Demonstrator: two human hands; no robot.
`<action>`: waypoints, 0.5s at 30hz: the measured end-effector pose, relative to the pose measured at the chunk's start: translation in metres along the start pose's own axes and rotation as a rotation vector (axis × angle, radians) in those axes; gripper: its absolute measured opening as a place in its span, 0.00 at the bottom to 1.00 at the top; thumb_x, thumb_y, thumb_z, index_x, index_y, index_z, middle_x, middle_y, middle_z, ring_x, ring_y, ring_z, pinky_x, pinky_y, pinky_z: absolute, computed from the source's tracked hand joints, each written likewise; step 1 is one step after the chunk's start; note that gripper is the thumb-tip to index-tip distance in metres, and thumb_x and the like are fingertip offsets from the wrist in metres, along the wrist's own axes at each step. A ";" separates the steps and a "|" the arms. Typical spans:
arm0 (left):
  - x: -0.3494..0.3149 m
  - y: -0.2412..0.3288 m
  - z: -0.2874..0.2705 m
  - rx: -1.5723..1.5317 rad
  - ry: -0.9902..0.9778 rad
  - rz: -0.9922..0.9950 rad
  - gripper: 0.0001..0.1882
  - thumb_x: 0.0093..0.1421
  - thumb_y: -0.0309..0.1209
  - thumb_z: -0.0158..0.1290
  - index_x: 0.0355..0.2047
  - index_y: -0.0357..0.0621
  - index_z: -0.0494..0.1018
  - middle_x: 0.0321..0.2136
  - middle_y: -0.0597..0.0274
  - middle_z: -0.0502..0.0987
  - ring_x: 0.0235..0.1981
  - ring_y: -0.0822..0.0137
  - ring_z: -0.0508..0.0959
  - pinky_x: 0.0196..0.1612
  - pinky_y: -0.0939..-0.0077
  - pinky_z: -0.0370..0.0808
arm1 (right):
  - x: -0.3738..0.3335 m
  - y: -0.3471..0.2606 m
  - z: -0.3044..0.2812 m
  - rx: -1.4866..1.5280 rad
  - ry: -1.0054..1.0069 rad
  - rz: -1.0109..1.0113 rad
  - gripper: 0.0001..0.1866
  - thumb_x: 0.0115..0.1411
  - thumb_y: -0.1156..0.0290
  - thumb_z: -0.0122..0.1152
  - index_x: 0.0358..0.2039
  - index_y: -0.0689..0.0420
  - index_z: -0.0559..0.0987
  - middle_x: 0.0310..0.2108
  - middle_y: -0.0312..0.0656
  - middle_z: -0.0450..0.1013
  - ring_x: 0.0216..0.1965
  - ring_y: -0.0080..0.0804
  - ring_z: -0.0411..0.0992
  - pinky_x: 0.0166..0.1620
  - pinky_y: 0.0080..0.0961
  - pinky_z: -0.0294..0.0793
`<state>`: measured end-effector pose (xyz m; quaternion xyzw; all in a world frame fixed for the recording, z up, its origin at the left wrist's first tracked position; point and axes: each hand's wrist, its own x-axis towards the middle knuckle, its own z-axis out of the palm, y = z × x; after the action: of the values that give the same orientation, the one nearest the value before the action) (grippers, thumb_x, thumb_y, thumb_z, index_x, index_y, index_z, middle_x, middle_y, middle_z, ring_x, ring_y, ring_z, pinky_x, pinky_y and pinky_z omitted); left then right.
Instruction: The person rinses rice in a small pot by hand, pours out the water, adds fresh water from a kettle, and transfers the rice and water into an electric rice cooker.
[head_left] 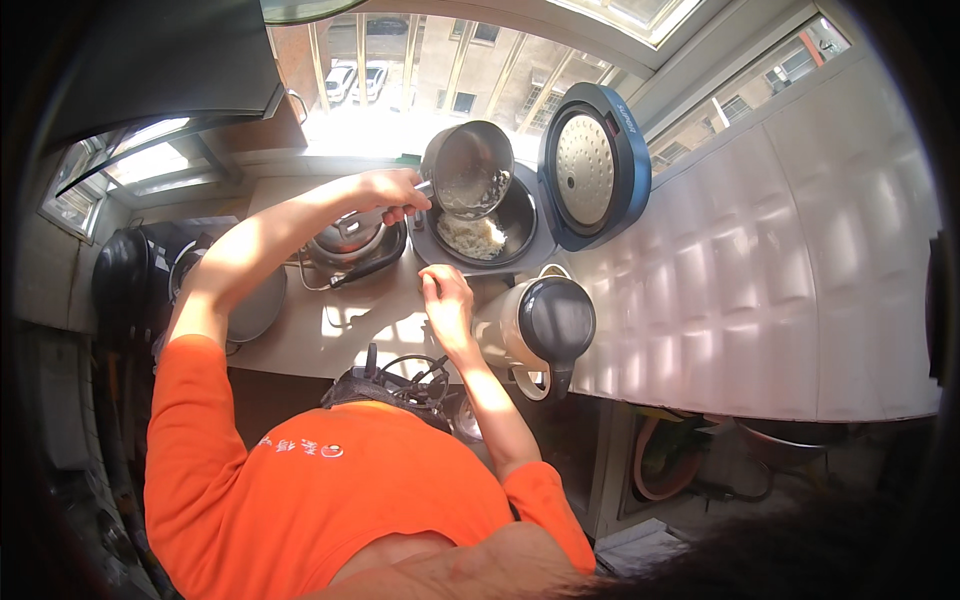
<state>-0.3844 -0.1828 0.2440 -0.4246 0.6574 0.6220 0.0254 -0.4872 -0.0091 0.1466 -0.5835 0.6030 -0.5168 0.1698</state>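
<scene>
My left hand (pixel 400 192) grips the handle of a metal saucepan (pixel 466 160), which is tipped with its mouth down over the rice cooker (pixel 428 243). Some white rice clings inside the pan. A heap of cooked rice (pixel 472 237) lies in the cooker's dark inner pot (pixel 520 222). The cooker's blue lid (pixel 628 150) stands raised, showing its pale inner plate (pixel 584 170). Close to the cooker's front, my right hand (pixel 450 302) has its fingers curled in, with nothing visible in them. Just right of it stands a cream jug with a black top (pixel 556 318).
A lidded metal kettle (pixel 350 240) with a black handle sits left of the cooker. Farther left are a round pan (pixel 258 305) and the stove area. A white padded-looking tiled wall (pixel 720 270) bounds the right side; a barred window (pixel 450 70) lies behind.
</scene>
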 end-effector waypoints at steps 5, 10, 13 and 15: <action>0.014 0.015 -0.007 0.077 -0.034 -0.061 0.10 0.52 0.31 0.48 0.25 0.36 0.63 0.15 0.66 0.63 0.12 0.77 0.64 0.11 0.84 0.62 | -0.001 -0.001 0.001 0.020 0.001 -0.008 0.04 0.48 0.78 0.52 0.27 0.60 0.74 0.27 0.42 0.71 0.30 0.35 0.69 0.35 0.25 0.67; 0.023 0.028 -0.020 -0.315 -0.269 -0.343 0.09 0.57 0.29 0.44 0.23 0.36 0.64 0.14 0.69 0.62 0.11 0.81 0.60 0.11 0.88 0.60 | -0.003 -0.001 -0.002 0.034 0.014 -0.016 0.04 0.47 0.79 0.53 0.26 0.60 0.74 0.26 0.41 0.71 0.28 0.33 0.69 0.32 0.24 0.67; 0.022 0.034 -0.023 -0.290 -0.232 -0.389 0.09 0.57 0.29 0.45 0.25 0.35 0.64 0.14 0.69 0.62 0.11 0.81 0.60 0.10 0.88 0.59 | -0.004 0.000 -0.004 0.033 0.022 -0.024 0.05 0.47 0.80 0.53 0.26 0.60 0.74 0.25 0.41 0.71 0.27 0.31 0.69 0.28 0.22 0.66; 0.017 0.036 -0.022 -0.216 -0.210 -0.335 0.08 0.56 0.29 0.45 0.26 0.35 0.64 0.14 0.69 0.62 0.10 0.82 0.60 0.10 0.89 0.59 | -0.005 0.001 -0.005 0.036 0.023 -0.010 0.05 0.47 0.80 0.53 0.26 0.60 0.74 0.25 0.40 0.71 0.26 0.30 0.69 0.27 0.22 0.65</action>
<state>-0.4056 -0.2152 0.2687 -0.4610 0.5012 0.7166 0.1510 -0.4905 -0.0029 0.1462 -0.5773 0.5926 -0.5351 0.1710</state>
